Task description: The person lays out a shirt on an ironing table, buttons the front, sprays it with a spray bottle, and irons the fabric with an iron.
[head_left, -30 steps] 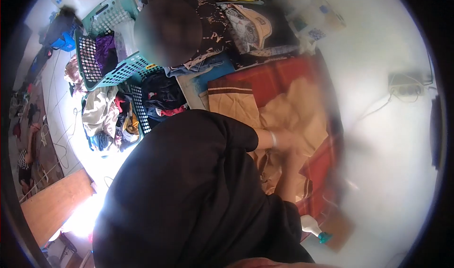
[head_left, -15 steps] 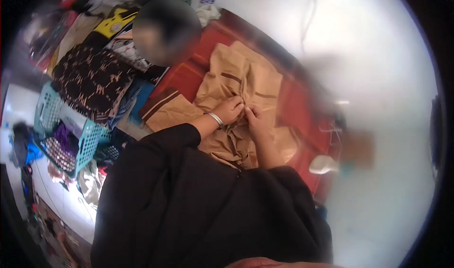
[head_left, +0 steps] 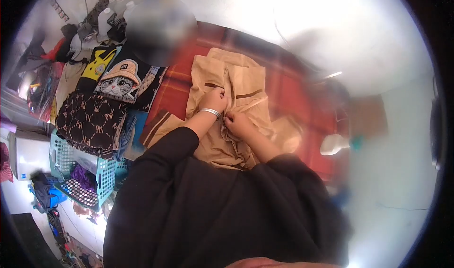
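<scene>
A tan shirt with dark brown stripes (head_left: pixel 248 81) lies spread in front of me, its sleeve with a brown band (head_left: pixel 158 128) out to the left. My left hand (head_left: pixel 213 101), with a silver bracelet on its wrist, has its fingers closed on the shirt's front edge near the middle. Slightly lower and to the right, my right hand (head_left: pixel 239 125) pinches the same front opening. The cloth between the hands is bunched, and any button there is too small to make out.
Under the shirt is a red plaid cloth (head_left: pixel 302 102). Folded clothes (head_left: pixel 90 121) are stacked at the left above a teal basket (head_left: pixel 106 183). A white bottle (head_left: pixel 332 145) lies at the right. Several bottles (head_left: pixel 106 22) stand at the back left.
My left hand has shifted up along the shirt front while my right hand sits lower, so they are farther apart. The camera view has also turned, showing more of the clothes stack.
</scene>
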`<control>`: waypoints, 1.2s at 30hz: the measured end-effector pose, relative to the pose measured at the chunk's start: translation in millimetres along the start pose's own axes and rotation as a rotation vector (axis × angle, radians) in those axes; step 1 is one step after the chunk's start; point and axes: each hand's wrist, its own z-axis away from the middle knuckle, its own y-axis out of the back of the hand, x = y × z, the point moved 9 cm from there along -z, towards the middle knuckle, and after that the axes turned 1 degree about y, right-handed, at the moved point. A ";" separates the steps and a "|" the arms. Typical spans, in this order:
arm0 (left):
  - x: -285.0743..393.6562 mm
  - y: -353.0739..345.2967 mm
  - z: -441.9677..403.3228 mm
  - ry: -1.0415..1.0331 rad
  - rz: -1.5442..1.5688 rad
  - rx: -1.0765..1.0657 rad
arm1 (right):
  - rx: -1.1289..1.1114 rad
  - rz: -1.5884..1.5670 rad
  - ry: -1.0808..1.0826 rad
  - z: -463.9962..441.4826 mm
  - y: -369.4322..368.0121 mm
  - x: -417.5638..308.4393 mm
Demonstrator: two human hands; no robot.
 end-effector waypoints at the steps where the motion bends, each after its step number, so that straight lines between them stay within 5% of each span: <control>1: 0.9 2.5 -6.9 -0.016 -0.032 0.047 | -0.056 0.071 -0.009 0.2 -2.0 -2.1; 8: 13.1 -0.3 -23.5 -0.102 -0.157 0.085 | -0.125 0.074 -0.034 -20.1 17.9 1.1; 11: 7.6 -7.2 -25.7 -0.044 -0.171 0.071 | 0.036 -0.110 -0.017 -41.7 44.6 7.0; 16: -23.3 -12.6 -46.8 0.023 -0.023 0.137 | 0.043 0.181 -0.109 -59.9 45.9 26.3; 22: -33.0 -22.7 -40.5 0.067 -0.091 -0.121 | 0.219 0.131 -0.210 -62.7 39.9 41.1; 27: -24.0 -7.8 -43.2 -0.078 0.173 0.186 | 0.256 0.122 -0.178 -65.2 43.6 44.5; 31: 8.2 15.4 -30.0 -0.165 0.347 0.250 | 0.535 -0.086 -0.109 -45.3 99.0 1.6; 36: 73.3 53.5 -6.7 -0.364 0.507 0.311 | 0.615 -0.048 0.063 -30.4 151.6 -67.3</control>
